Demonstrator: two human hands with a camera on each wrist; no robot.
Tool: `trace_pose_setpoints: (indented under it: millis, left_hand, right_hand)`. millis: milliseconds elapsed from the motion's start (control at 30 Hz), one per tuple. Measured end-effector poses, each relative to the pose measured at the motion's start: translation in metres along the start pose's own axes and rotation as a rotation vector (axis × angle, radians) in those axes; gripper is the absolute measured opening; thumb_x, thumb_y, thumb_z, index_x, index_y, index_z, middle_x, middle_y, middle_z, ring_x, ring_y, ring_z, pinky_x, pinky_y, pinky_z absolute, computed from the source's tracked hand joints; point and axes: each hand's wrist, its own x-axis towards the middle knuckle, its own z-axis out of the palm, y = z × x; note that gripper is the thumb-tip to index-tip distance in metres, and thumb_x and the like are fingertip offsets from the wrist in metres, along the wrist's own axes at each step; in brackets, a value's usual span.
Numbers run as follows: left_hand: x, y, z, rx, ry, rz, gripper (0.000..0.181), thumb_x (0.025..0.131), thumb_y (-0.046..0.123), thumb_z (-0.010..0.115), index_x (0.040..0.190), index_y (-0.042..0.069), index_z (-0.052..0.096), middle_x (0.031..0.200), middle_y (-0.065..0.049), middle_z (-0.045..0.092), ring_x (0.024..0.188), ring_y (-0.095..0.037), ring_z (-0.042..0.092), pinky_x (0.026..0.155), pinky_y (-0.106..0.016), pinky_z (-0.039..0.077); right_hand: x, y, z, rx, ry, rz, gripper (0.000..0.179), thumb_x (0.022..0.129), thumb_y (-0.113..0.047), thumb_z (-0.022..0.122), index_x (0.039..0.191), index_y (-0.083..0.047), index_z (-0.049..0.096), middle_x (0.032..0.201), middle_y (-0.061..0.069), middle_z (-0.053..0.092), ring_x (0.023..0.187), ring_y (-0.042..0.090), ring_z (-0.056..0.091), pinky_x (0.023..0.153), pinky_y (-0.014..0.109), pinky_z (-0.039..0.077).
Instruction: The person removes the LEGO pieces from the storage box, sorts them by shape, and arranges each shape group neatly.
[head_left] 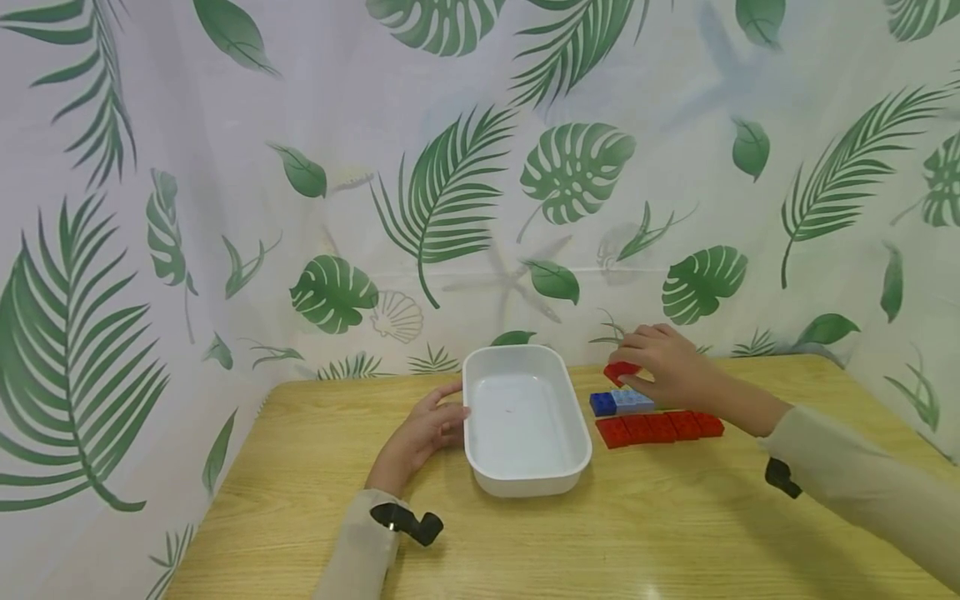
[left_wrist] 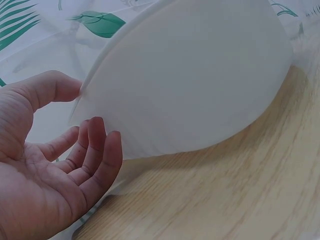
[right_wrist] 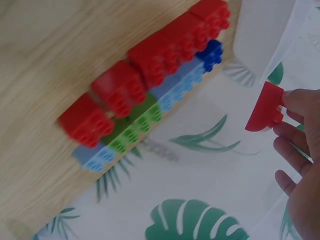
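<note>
My right hand (head_left: 671,367) pinches a red toy brick (right_wrist: 265,107) between thumb and fingers, held above the back of the table. Beneath that hand is a row of red bricks (head_left: 656,428). Behind it runs a second row with a dark blue brick (head_left: 602,404), light blue bricks (head_left: 630,402) and green bricks (right_wrist: 135,125), partly covered by the hand in the head view. On the left side of a white plastic box (head_left: 528,482), my left hand (head_left: 426,429) grips the rim, thumb on the edge and fingers curled by the outer wall (left_wrist: 200,80).
The wooden table (head_left: 315,500) carries the box at its middle, with the brick rows just right of it. A white curtain with green leaves (head_left: 465,192) hangs along the table's back edge and sides. A black wrist camera (head_left: 408,522) is strapped to the left sleeve.
</note>
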Motion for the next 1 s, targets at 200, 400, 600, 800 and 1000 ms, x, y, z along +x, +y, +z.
trace_pose_setpoints:
  millis: [200,400,600,800,1000]
  left_hand:
    - [0.0,0.0,-0.001,0.004,0.003,-0.002,0.063,0.095,0.014,0.064,0.153,0.015,0.041,0.134,-0.021,0.064,0.102,-0.019,0.068,0.087,-0.036,0.058]
    - [-0.001,0.001,0.001,0.003,0.007,0.003,0.061,0.095,0.014,0.064,0.152,0.013,0.042,0.13,-0.018,0.066,0.101,-0.019,0.069,0.087,-0.037,0.058]
    - [-0.001,0.002,0.001,-0.001,0.01,-0.01,0.062,0.094,0.014,0.064,0.153,0.015,0.043,0.129,-0.017,0.067,0.102,-0.019,0.068,0.088,-0.037,0.058]
    - [-0.001,0.003,0.001,0.009,0.015,-0.02,0.062,0.095,0.015,0.064,0.153,0.017,0.042,0.133,-0.018,0.065,0.104,-0.02,0.068,0.09,-0.037,0.058]
    - [-0.001,0.002,0.001,0.013,0.012,-0.021,0.062,0.095,0.016,0.065,0.153,0.017,0.042,0.131,-0.016,0.066,0.103,-0.019,0.068,0.09,-0.037,0.057]
  right_hand:
    - [-0.024,0.015,-0.006,-0.054,-0.012,-0.019,0.026,0.075,-0.009,0.088,0.098,-0.013,0.076,0.094,0.003,0.072,0.091,0.024,0.064,0.082,0.047,0.054]
    - [-0.045,0.034,-0.007,-0.122,-0.038,-0.071,0.028,0.072,-0.011,0.09,0.095,-0.015,0.074,0.09,0.0,0.069,0.086,0.022,0.061,0.078,0.046,0.052]
    - [-0.068,0.05,-0.01,-0.18,-0.02,-0.119,0.032,0.066,-0.013,0.092,0.09,-0.015,0.072,0.086,-0.002,0.066,0.082,0.021,0.059,0.072,0.043,0.05]
    - [-0.09,0.064,-0.012,-0.203,-0.035,-0.125,0.034,0.063,-0.011,0.093,0.089,-0.014,0.071,0.085,-0.003,0.064,0.08,0.021,0.057,0.071,0.044,0.05]
    - [-0.109,0.077,-0.008,-0.214,-0.047,-0.13,0.037,0.059,-0.011,0.095,0.086,-0.015,0.07,0.081,-0.005,0.061,0.077,0.02,0.056,0.07,0.045,0.053]
